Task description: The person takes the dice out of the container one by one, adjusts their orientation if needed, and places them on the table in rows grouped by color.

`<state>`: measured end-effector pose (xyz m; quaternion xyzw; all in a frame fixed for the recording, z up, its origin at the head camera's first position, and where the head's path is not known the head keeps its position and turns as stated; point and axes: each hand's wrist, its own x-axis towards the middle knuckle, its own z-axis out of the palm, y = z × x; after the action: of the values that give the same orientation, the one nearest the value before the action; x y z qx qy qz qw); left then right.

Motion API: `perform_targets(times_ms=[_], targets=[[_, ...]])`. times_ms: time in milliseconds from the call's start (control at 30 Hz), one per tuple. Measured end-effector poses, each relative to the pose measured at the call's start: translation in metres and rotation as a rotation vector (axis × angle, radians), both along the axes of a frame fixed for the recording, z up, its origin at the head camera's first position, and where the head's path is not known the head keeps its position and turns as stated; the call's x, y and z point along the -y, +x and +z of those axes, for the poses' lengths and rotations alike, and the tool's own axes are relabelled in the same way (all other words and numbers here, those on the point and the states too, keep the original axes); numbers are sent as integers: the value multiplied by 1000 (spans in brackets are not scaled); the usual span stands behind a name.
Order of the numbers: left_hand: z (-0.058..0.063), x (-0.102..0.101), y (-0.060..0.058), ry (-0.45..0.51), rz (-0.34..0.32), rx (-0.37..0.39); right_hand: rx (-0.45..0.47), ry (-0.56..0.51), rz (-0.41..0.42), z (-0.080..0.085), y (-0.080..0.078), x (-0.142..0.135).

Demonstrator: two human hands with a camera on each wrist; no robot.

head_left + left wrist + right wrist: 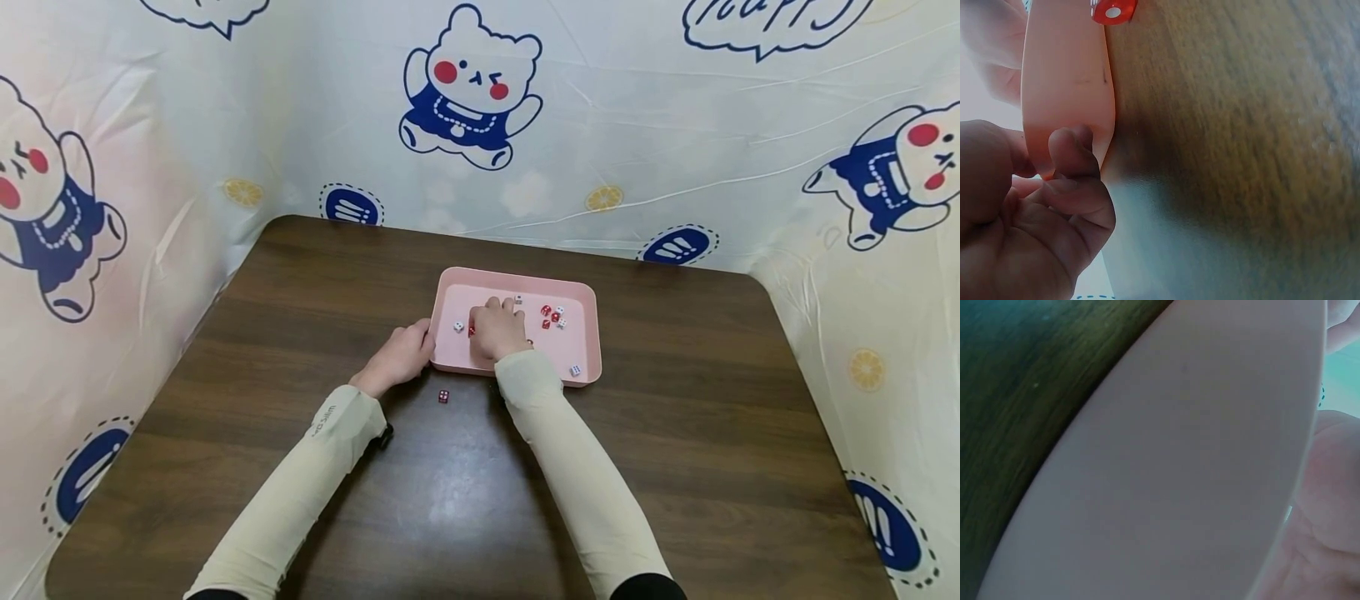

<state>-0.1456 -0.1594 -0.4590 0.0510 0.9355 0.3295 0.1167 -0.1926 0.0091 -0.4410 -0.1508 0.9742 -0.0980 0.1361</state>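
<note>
A shallow pink tray (512, 277) lies on the brown table, and my left hand (400, 354) grips its left end. In the left wrist view, the fingers and thumb of that hand sit around the tray's corner wall (1066, 75). My right hand (498, 329) reaches over the front wall into the tray, knuckles up. A red die (472, 332) shows at its left side; I cannot tell whether the fingers hold it. Its fingertips are hidden behind the pink wall (1166, 450) in the right wrist view. White dice (458, 327) and red dice (546, 324) lie scattered in the tray.
One dark red die (443, 397) lies on the table (675, 400) in front of the tray, near the left wrist. A white die (575, 370) sits in the tray's front right corner. A cartoon-printed curtain (637, 125) surrounds the table's back and sides.
</note>
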Motion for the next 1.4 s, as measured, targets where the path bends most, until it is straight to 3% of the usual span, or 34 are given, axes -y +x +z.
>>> perform_targets(times_ms=[1400], targets=[[0,-1,0,17,10,5,-11,-31,9,2,-2,-9]])
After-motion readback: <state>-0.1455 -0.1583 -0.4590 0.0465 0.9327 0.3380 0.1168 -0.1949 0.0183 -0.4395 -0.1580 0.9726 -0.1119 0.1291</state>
